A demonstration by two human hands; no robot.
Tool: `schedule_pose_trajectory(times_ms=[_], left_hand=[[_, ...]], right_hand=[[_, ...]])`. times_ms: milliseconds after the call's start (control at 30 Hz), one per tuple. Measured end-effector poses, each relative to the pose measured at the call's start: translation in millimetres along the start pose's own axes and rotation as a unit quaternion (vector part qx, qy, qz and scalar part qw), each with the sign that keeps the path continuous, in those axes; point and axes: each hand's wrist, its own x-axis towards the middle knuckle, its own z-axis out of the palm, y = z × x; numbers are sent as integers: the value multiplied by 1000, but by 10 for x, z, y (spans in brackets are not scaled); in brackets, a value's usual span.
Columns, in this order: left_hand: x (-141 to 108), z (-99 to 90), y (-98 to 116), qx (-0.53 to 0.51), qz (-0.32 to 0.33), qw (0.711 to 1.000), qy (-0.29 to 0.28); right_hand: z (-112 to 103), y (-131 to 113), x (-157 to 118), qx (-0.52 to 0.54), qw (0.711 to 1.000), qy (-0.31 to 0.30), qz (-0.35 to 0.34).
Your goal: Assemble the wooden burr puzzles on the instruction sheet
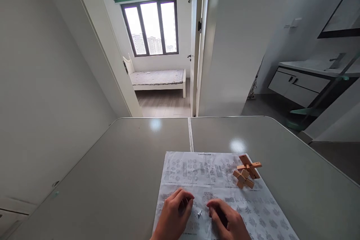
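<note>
My left hand (177, 212) rests over the lower part of a printed paper sheet (194, 187), its fingers curled in and the thumb near the index fingertip. Facing it across a short gap, my right hand (227, 217) is curled the same way above the sheet. Whatever either hand might hold is hidden by the fingers. A small dark-and-white spot (199, 214) shows between the hands; I cannot tell whether it is a tear or a scrap. Two wooden interlocking puzzles, a taller one (249, 165) and a shorter one (243, 179), sit close together at the sheet's upper right.
The creased sheet lies on a grey table (126, 180) with a seam (190, 135) down its middle. A wall (56, 82) stands to the left. Beyond the table are an open door (195, 45), a bed (157, 78) under a window, and a washbasin cabinet (300, 82) at right.
</note>
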Motion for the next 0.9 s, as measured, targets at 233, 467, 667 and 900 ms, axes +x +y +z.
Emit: schedule_pose_trajectory(times_ms=[233, 467, 667, 900], left_hand=[[25, -9, 22, 7, 9, 1000, 11], [12, 2, -24, 22, 8, 1000, -2], [13, 10, -18, 27, 6, 1000, -7], [6, 14, -29, 23, 9, 1000, -6]], right_hand=[[-18, -56, 4, 1, 1000, 0, -7], [-1, -71, 0, -14, 1000, 15, -10], [4, -89, -11, -21, 999, 27, -16], [-52, -125, -1, -9, 1000, 0, -14]])
